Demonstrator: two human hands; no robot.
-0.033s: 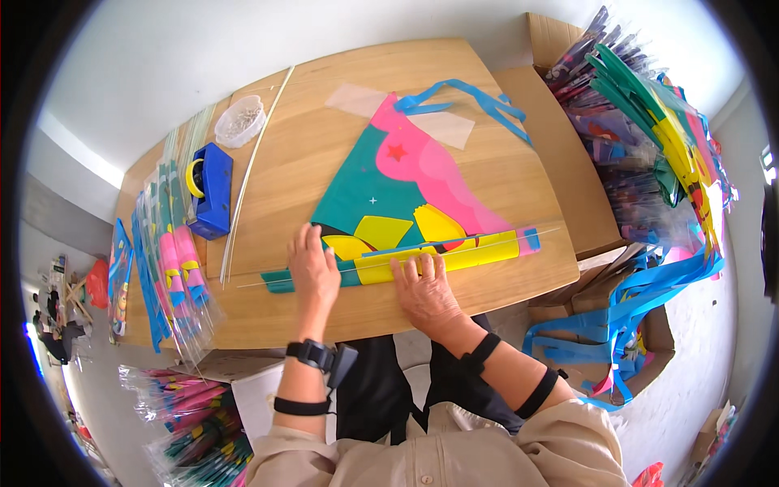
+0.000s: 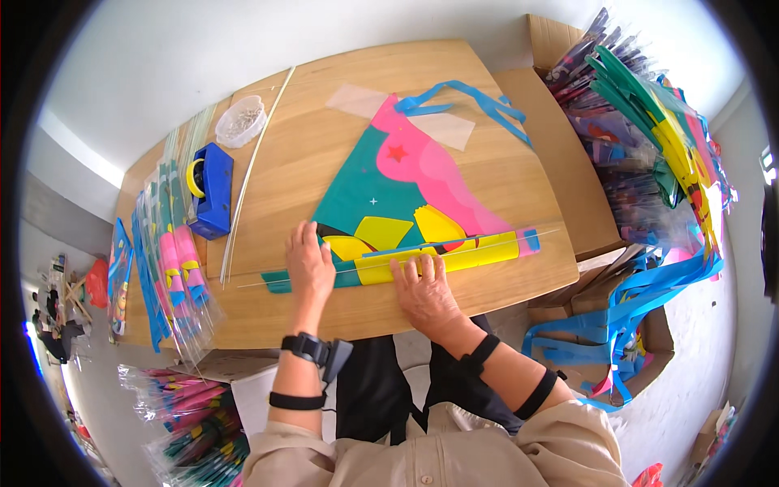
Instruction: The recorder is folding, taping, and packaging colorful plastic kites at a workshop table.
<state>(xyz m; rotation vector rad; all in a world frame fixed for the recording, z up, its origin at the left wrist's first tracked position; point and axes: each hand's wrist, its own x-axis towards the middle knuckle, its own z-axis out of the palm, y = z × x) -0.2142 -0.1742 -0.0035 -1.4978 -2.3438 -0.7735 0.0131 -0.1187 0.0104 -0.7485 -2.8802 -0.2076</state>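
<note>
Forearms come in from the lower edge, L one nearly straight up, R one slanting in from lower right, both w/ black straps at the wrists. L hand (image 2: 311, 264) lies palm down across the teal L end of a folded band, fingers close together, slightly bent, tips at the L edge of the sheet; can't tell if it pinches anything, thumb hidden. R hand (image 2: 428, 296) is palm down nr the middle, fingers a bit apart & bent over the band's yellow part, tips resting on it, heel toward the table's near edge.

Kite sail (image 2: 389, 191), teal/pink/yellow w/ a red star, lies flat on the wooden table (image 2: 276, 195), just beyond both hands, pointed end away from the person. Its near edge is the folded band (image 2: 479, 254), running L–R under the hands. Thin rod (image 2: 540, 234) lies along the band, ends sticking out both sides.

Blue ribbon (image 2: 462, 85) trails R from the sail's tip. Off L, well apart from the hands: blue tape dispenser (image 2: 213, 199), clear plastic tub (image 2: 240, 122) & bagged kites (image 2: 174, 260).
</note>
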